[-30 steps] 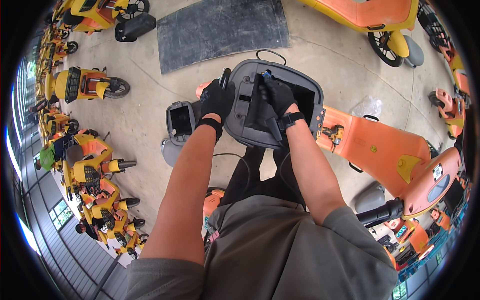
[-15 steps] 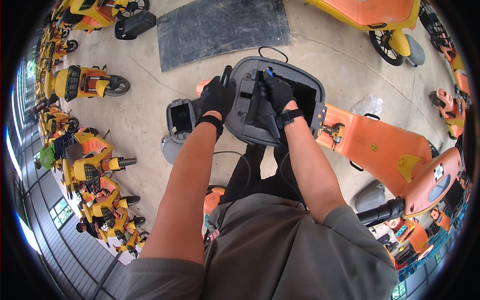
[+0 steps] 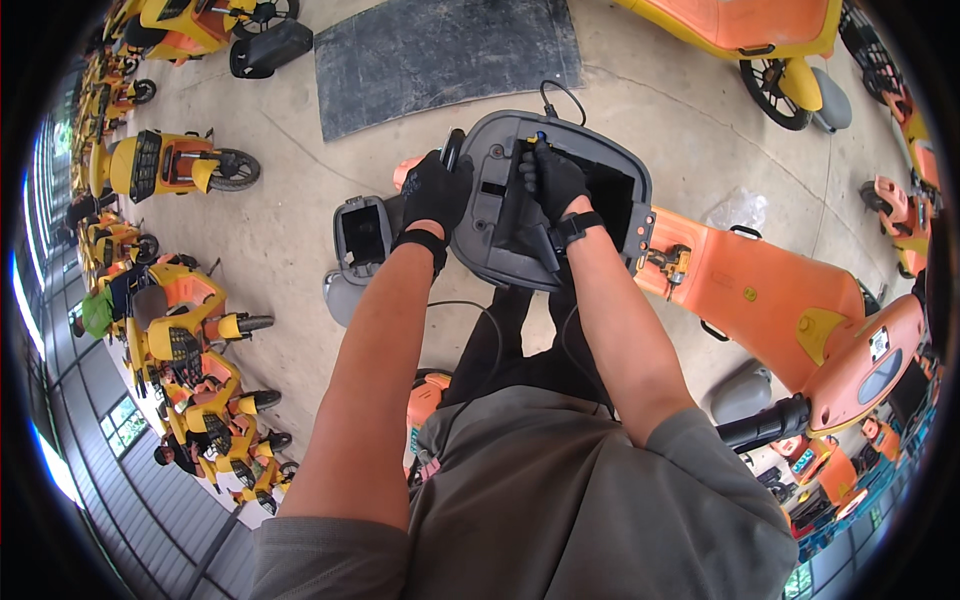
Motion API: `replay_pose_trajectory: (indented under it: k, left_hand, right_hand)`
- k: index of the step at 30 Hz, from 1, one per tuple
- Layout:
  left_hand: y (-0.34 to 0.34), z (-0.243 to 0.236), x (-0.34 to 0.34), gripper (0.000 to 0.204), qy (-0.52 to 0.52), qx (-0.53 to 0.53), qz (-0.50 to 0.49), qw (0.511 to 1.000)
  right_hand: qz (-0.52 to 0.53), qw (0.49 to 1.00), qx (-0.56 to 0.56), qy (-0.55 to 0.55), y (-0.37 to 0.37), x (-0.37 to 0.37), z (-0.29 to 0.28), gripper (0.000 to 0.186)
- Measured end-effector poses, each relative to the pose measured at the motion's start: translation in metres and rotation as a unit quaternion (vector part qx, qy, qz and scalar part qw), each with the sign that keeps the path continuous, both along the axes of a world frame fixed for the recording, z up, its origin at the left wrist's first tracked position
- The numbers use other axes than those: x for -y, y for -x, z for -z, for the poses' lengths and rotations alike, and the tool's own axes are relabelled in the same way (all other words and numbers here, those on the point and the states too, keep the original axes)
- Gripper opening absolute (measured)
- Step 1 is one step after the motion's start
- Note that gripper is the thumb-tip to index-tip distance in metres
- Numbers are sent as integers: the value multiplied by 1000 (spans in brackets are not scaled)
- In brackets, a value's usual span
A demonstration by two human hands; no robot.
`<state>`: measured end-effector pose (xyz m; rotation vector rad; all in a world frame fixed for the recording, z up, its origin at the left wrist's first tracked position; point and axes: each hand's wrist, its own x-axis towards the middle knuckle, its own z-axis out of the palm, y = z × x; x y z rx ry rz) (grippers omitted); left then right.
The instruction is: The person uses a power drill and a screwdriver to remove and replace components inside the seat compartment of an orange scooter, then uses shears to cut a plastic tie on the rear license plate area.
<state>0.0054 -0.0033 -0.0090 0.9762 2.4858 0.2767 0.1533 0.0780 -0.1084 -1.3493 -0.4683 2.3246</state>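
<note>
Both my hands wear black gloves over a scooter's grey, open storage compartment (image 3: 490, 262). At the compartment's left edge my left hand (image 3: 438, 192) is closed on a dark, rounded bar-like part (image 3: 454, 150); whether that part is fixed to the scooter cannot be told. My right hand (image 3: 556, 182) reaches inside with its fingers curled. At its fingertips, by the far rim, shows a small blue-and-yellow piece (image 3: 540, 137), too small to name. A black cable (image 3: 566, 88) loops out over the far rim. My right hand partly hides the compartment's inside.
A yellow-and-black cordless drill (image 3: 677, 262) lies on the orange scooter body (image 3: 750, 285) to the right. Left of the compartment sits a small open grey box (image 3: 362, 236). A dark mat (image 3: 440, 65) covers the floor beyond. Parked yellow scooters (image 3: 170, 165) line the left.
My right hand has shifted slightly within the compartment, and the small piece at its fingertips shows differently. The cable loop has risen and moved right. My left hand has stayed put.
</note>
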Motion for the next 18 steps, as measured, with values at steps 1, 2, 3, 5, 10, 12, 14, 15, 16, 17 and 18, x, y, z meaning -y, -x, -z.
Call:
replay_pose_trajectory:
  k: [1,2,3,5,10,12,14,15,16,17,18]
  left_hand:
    - [0,0,1,45,-3,-2,-2,1000]
    - [2,2,2,45,-3,-2,-2,1000]
    - [4,4,3,45,-5,-4,7,1000]
    - [6,7,4,45,-6,-6,15,1000]
    - [5,8,1,45,5,-27,33,999]
    - [3,7,0,45,6,-26,30,999]
    - [4,6,1,45,9,-24,28,999]
    - [5,5,2,46,10,-20,24,999]
    - [6,5,3,46,10,-17,20,1000]
    - [7,4,4,46,11,-17,19,1000]
    - [6,4,3,46,9,-11,19,1000]
  right_hand:
    - [-6,1000,22,21,3,-2,-2,29]
    - [-12,998,45,43,6,-3,-4,30]
    - [-12,998,46,43,7,-3,-4,30]
    - [-48,994,91,34,9,-3,-4,34]
    - [-48,993,78,69,11,-11,15,37]
    - [-40,995,41,80,13,-13,19,38]
    - [-103,990,62,73,14,-15,16,37]
    - [-104,990,62,74,13,-16,10,37]
    - [-138,986,63,64,11,-17,4,35]
    - [-172,981,64,55,9,-16,-2,35]
    - [-171,982,65,54,5,-16,-2,35]
